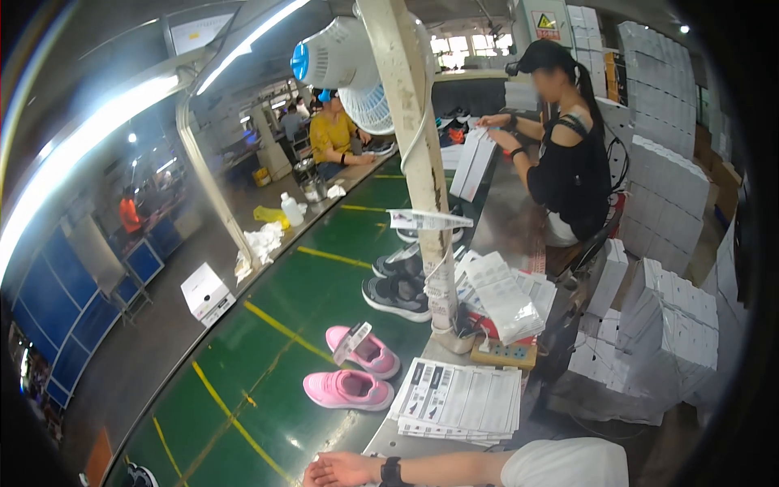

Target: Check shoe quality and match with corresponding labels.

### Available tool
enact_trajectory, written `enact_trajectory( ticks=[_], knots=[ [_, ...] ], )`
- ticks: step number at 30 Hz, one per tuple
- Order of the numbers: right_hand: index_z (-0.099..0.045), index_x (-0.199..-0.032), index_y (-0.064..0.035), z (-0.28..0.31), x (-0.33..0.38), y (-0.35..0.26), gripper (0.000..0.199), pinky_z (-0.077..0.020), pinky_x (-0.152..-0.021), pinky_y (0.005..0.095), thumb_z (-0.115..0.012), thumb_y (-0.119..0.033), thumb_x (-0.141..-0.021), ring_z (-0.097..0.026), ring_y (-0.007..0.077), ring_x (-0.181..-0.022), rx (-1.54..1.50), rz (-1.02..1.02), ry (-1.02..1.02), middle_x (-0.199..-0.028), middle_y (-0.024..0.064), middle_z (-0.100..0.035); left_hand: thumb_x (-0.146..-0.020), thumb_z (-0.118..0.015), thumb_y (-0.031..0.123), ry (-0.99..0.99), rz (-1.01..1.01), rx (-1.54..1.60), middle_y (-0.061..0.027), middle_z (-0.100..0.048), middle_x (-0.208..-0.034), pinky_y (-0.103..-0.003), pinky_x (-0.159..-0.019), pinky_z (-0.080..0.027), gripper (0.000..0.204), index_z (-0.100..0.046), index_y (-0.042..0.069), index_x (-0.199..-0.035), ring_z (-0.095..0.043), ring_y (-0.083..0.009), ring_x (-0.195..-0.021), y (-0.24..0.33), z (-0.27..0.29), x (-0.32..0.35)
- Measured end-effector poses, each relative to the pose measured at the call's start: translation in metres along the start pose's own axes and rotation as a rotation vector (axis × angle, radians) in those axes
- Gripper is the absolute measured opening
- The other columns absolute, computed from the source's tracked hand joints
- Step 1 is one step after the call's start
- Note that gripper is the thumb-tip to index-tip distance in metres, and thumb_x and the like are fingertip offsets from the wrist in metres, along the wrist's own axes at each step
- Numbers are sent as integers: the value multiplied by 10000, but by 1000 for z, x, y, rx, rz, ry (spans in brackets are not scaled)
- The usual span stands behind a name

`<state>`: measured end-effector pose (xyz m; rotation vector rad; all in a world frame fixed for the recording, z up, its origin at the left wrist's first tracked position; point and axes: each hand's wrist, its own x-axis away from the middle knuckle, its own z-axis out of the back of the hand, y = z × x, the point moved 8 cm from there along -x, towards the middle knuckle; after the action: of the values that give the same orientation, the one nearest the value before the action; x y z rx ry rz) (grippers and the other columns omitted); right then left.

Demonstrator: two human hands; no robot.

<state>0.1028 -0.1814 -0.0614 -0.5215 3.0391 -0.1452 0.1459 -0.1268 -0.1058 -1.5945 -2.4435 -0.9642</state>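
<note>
My right hand point(339, 469) is at the lower edge over the near side of the green conveyor belt point(276, 381), its forearm coming in from the right. A black band is round the wrist. The fingers point left, loosely bent and apart, and I see nothing held in them; the frame's lower edge cuts part of the hand. My left hand is out of view. Beyond the right hand, a pair of pink sneakers point(347, 390) sits on the belt, with a paper label across the farther one. A stack of printed label sheets point(462, 398) lies to the right.
Dark grey sneakers point(396, 296) stand farther up, beside a white post point(418, 146) with a fan. A power strip point(503, 354) and plastic-wrapped papers point(503, 296) lie near its foot. One co-worker point(568, 154) holds a white shoebox point(473, 165); box stacks point(665, 333) stand right.
</note>
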Motion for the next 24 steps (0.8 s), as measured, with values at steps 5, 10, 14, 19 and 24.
enact_trajectory(
  ticks=[5, 10, 14, 19, 24],
  knots=[
    [-583, -1136, -74, -1, 6, -1, 369, -538, -871, 367, -503, -406, -998, -638, 223, -1007, 0, 4, 45, -1107, 76, -660, -964, -497, 275, -17, 26, 28, -73, -676, -979, -397, -829, -562, 208, -626, 112, -970, -653, -225, -906, -5, 6, -12],
    [-587, -1142, -72, 3, 4, -2, 362, -539, -873, 368, -501, -394, -1002, -636, 209, -1014, 33, 5, 54, -1107, 74, -660, -934, -506, 221, -17, 5, 19, -65, -671, -972, -379, -818, -562, 175, -622, 100, -982, -649, -215, -897, -5, -3, -7],
    [-582, -1143, -65, 3, 4, -5, 362, -547, -866, 365, -500, -389, -1003, -639, 205, -1013, 31, 21, 52, -1103, 73, -664, -921, -483, 193, 167, -133, -74, -65, -667, -920, -354, -784, -567, 176, -619, 84, -949, -649, -210, -844, -1, -52, 15],
    [-580, -1142, -61, -2, 5, 0, 375, -545, -872, 373, -496, -399, -1003, -640, 206, -1006, 57, 17, 70, -1099, 76, -664, -939, -472, 195, 187, -140, -80, -80, -665, -956, -369, -789, -565, 191, -613, 68, -966, -646, -215, -874, 2, -36, 16],
    [-539, -1227, -10, -50, 20, -24, 426, -508, -931, 418, -387, -356, -1029, -607, 306, -1098, 27, 34, -417, -1201, 174, -615, -961, -485, 253, -6, -148, -97, -101, -669, -1059, -421, -912, -526, 230, -619, 68, -990, -639, -238, -980, -3, -93, 11]
  ],
)
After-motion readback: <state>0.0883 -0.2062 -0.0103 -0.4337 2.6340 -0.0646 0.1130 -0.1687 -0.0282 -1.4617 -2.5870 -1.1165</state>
